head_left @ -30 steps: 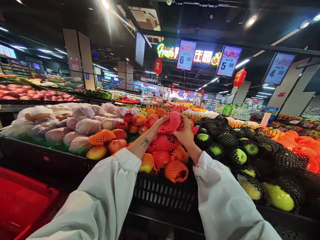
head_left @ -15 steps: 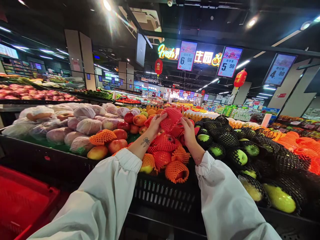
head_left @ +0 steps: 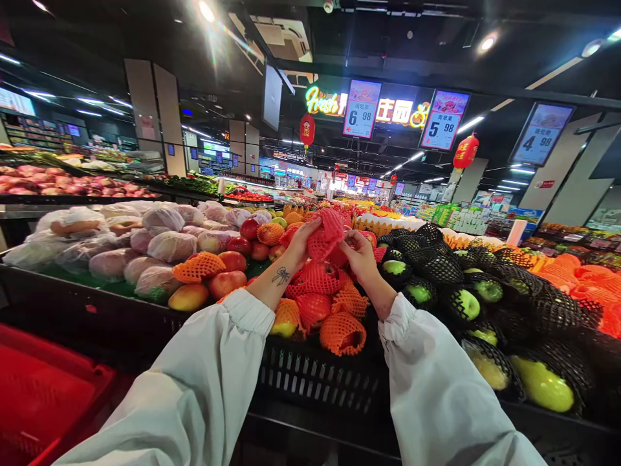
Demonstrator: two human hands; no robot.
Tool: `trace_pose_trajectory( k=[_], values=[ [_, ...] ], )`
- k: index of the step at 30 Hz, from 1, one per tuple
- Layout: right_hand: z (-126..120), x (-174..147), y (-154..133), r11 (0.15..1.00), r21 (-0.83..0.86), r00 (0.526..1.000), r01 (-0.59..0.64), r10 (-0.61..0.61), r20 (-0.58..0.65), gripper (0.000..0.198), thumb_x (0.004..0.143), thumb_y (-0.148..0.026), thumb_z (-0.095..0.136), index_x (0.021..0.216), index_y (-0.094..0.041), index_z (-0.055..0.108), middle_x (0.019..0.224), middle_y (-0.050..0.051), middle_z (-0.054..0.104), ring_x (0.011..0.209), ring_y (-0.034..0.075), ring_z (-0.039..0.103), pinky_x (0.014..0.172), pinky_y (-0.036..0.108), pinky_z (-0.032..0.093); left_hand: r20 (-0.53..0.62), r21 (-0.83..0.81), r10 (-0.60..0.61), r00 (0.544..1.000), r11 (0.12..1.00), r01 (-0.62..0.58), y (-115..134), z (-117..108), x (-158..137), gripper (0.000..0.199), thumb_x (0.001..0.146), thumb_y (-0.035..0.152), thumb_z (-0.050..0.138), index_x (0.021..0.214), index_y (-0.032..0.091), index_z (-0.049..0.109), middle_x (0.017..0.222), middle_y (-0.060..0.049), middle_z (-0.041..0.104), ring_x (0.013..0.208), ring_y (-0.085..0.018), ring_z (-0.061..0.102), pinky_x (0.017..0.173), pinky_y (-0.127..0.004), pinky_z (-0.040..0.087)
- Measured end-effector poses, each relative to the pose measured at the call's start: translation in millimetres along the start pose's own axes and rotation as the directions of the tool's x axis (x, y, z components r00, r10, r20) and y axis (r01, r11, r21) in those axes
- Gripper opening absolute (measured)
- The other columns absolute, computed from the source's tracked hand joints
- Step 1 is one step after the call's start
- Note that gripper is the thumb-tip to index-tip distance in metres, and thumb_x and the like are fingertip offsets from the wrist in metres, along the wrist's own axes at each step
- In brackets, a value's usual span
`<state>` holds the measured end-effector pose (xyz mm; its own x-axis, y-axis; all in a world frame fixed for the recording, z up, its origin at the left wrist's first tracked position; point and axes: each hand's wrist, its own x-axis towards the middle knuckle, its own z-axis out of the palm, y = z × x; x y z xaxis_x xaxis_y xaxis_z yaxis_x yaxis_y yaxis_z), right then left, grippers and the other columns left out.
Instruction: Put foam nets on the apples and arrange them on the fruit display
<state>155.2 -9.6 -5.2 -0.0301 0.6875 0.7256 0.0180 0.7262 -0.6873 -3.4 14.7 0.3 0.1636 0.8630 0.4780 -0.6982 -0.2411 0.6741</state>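
My left hand (head_left: 305, 241) grips a red foam fruit net (head_left: 326, 234) from its left side, above the pile of fruit. Whether an apple sits inside the net I cannot tell. The fingers of my right hand (head_left: 359, 251) are pinched together at the net's right edge. Just below both hands lie red apples in red foam nets (head_left: 315, 278). An orange foam net (head_left: 343, 333) rests at the front of this pile, beside a yellow-red apple (head_left: 285, 321) partly in its net.
Plastic-wrapped fruit (head_left: 172, 246) fills the left of the display. Green apples in black nets (head_left: 469, 304) are heaped on the right. A slotted black crate wall (head_left: 317, 382) borders the front. A red basket (head_left: 43, 395) stands at lower left. Price screens (head_left: 445, 120) hang overhead.
The red net has changed from a smooth, rounded shape to a more crumpled one. My right hand has shifted slightly left and down, and my left hand slightly left.
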Motion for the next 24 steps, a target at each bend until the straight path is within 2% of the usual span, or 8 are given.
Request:
trace_pose_trajectory(
  k=[4, 7, 14, 19, 24],
  values=[
    [-2.2, 3.6, 6.6, 1.000, -0.009, 0.997, 0.001, -0.002, -0.074, 0.035, 0.070, -0.054, 0.077, 0.078, -0.025, 0.059, 0.075, -0.003, 0.061, 0.072, 0.016, 0.055, 0.071, 0.031, 0.047, -0.077, -0.105, 0.040, 0.996, 0.993, -0.048, 4.9, 9.4, -4.5, 0.033, 0.081, 0.041, 0.079, 0.103, 0.017, 0.071, 0.090, -0.003, 0.078, 0.104, -0.024, 0.074, 0.102, -0.036, 0.057],
    [-2.7, 4.7, 10.6, 0.999, -0.034, 0.992, 0.014, -0.018, -0.121, 0.032, 0.073, -0.053, 0.072, 0.079, -0.025, 0.056, 0.074, -0.004, 0.058, 0.069, 0.016, 0.053, 0.070, 0.031, 0.046, -0.133, -0.129, 0.075, 0.988, 0.987, -0.092, 6.4, 10.8, -6.2, 0.035, 0.083, 0.043, 0.078, 0.109, 0.020, 0.071, 0.084, 0.000, 0.077, 0.101, -0.024, 0.074, 0.099, -0.037, 0.059],
    [-2.2, -0.4, 1.3, 0.998, -0.065, 0.979, 0.021, -0.034, -0.201, 0.027, 0.075, -0.045, 0.069, 0.087, -0.026, 0.054, 0.086, -0.002, 0.063, 0.069, 0.015, 0.054, 0.065, 0.028, 0.045, -0.056, -0.062, -0.026, 0.998, 0.998, 0.023, 5.4, 9.9, -8.2, 0.046, 0.079, 0.052, 0.080, 0.111, 0.018, 0.072, 0.094, -0.005, 0.079, 0.097, -0.027, 0.076, 0.082, -0.036, 0.063],
    [-1.3, -4.1, -10.9, 0.996, -0.083, 0.987, 0.029, -0.042, -0.157, 0.023, 0.073, -0.042, 0.067, 0.088, -0.027, 0.058, 0.085, 0.000, 0.066, 0.070, 0.017, 0.058, 0.062, 0.030, 0.048, -0.062, -0.056, -0.074, 0.995, 0.996, 0.071, 6.3, 13.1, -11.0, 0.045, 0.079, 0.046, 0.082, 0.111, 0.016, 0.073, 0.094, -0.007, 0.080, 0.094, -0.026, 0.077, 0.083, -0.037, 0.063],
    [1.6, -7.9, -11.6, 1.000, 0.027, 0.993, -0.007, 0.011, -0.115, 0.026, 0.077, -0.043, 0.059, 0.098, -0.028, 0.065, 0.090, -0.001, 0.072, 0.085, 0.022, 0.065, 0.076, 0.036, 0.056, -0.090, -0.032, -0.067, 0.994, 0.997, 0.064, 6.4, 12.0, -11.3, 0.043, 0.079, 0.044, 0.083, 0.111, 0.016, 0.073, 0.094, -0.008, 0.080, 0.095, -0.028, 0.077, 0.084, -0.038, 0.065]
  ],
)
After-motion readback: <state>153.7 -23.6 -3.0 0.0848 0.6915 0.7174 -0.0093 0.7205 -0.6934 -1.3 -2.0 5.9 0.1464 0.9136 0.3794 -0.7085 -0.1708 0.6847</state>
